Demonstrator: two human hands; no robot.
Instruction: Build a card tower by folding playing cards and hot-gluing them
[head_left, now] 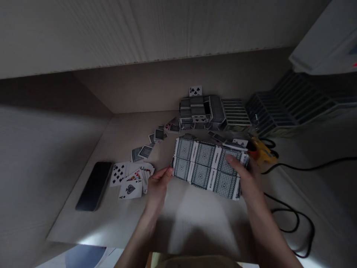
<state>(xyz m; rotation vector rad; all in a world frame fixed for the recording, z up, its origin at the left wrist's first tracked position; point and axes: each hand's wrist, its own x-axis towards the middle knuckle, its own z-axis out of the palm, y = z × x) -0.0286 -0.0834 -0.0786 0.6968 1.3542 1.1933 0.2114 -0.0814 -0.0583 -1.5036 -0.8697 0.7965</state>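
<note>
A long block built of playing cards (205, 169), with patterned backs and white strips on its face, is held tilted above the table. My right hand (248, 178) grips its right end, thumb on the face and fingers behind. At the lower left corner my left hand (159, 184) pinches the edge between thumb and fingers. Left of that hand lies a face-up pile of cards, an ace of spades (130, 189) on top. Behind the block stands a box-like card structure (195, 111), with an eight of clubs (195, 91) upright at its back.
A black phone (94, 186) lies at the left. Loose cards (145, 151) are scattered behind the left hand. At the right are a yellow tool (263, 152), a black cable (298, 219) and slatted racks (237, 113). A shelf edge (156, 59) overhangs the table (111, 223).
</note>
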